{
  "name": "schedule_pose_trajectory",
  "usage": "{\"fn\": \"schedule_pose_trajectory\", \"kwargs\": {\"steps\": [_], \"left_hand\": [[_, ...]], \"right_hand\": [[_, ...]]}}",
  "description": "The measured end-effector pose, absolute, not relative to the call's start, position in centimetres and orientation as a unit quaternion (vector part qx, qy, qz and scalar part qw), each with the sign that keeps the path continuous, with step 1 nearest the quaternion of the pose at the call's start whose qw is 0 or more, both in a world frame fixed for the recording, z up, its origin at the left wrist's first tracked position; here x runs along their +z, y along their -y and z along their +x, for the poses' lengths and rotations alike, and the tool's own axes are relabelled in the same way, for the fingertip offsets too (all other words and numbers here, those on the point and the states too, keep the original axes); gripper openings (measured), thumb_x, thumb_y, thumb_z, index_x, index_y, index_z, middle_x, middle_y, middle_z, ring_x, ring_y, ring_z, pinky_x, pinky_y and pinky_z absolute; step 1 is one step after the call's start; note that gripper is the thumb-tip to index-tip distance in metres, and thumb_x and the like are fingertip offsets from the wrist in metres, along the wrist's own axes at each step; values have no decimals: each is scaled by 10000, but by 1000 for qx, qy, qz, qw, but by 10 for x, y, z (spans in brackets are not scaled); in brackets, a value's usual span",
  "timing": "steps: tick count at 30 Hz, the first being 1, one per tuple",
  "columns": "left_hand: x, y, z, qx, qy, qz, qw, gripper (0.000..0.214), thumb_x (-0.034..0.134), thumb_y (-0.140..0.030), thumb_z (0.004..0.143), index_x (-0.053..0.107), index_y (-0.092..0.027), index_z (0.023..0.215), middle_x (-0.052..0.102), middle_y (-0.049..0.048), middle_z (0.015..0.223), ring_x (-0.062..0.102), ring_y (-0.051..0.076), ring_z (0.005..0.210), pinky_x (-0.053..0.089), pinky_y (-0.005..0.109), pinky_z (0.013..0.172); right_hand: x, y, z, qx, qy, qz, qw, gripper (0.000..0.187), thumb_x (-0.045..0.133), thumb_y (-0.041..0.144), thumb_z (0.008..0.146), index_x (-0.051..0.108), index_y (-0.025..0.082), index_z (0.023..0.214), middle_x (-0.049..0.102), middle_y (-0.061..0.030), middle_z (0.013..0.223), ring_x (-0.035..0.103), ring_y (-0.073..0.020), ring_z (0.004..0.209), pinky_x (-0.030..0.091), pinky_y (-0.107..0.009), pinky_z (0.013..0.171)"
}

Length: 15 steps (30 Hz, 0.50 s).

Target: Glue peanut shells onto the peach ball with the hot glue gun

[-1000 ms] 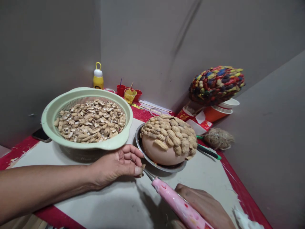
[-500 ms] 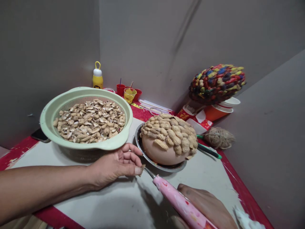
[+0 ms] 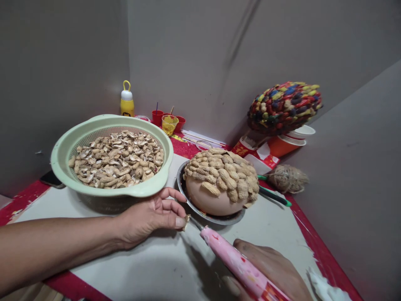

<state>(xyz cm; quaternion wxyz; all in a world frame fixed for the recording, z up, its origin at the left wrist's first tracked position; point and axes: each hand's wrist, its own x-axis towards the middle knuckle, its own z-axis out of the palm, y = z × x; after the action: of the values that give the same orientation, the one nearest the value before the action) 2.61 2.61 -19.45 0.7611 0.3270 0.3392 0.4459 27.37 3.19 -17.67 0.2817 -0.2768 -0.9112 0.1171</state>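
My left hand pinches a small piece of peanut shell between thumb and fingertips, in front of the green colander's rim. My right hand grips a pink glue tube from its right side. The tube's thin grey nozzle points at the shell piece, its tip at or very near it. Just beyond stands a smooth tan rounded form, its upper part covered with peanut shells and its lower front bare. It rests in a metal bowl.
A green colander of loose peanut shells stands at left. Behind are a yellow bottle, red cups and sticks. At right are a multicoloured shell-covered form, twine, a green-black handle and white crumpled material.
The shell piece has turned slightly in my left fingers, showing more of its pale inside. Both hands are nearly where they were, and the view has shifted a little.
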Motion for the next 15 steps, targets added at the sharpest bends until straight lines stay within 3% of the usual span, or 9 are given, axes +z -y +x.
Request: {"fn": "schedule_pose_trajectory", "kwargs": {"steps": [7,15], "left_hand": [[-193,-27,26,440,-332,306,776,419,802,-146,698,566,-162,1043,634,-13,815,588,80,685,445,237,716],[-192,-28,26,440,-330,294,782,429,811,-145,689,580,-166,1049,637,-16,809,604,92,689,452,258,737]], "right_hand": [[-176,-30,274,116,915,-282,264,243,593,265,860,515,225,634,510,25,517,522,-126,420,439,-234,422],[-177,-30,276,130,913,-286,261,232,597,278,853,515,224,643,526,21,524,519,-128,416,437,-244,429]]}}
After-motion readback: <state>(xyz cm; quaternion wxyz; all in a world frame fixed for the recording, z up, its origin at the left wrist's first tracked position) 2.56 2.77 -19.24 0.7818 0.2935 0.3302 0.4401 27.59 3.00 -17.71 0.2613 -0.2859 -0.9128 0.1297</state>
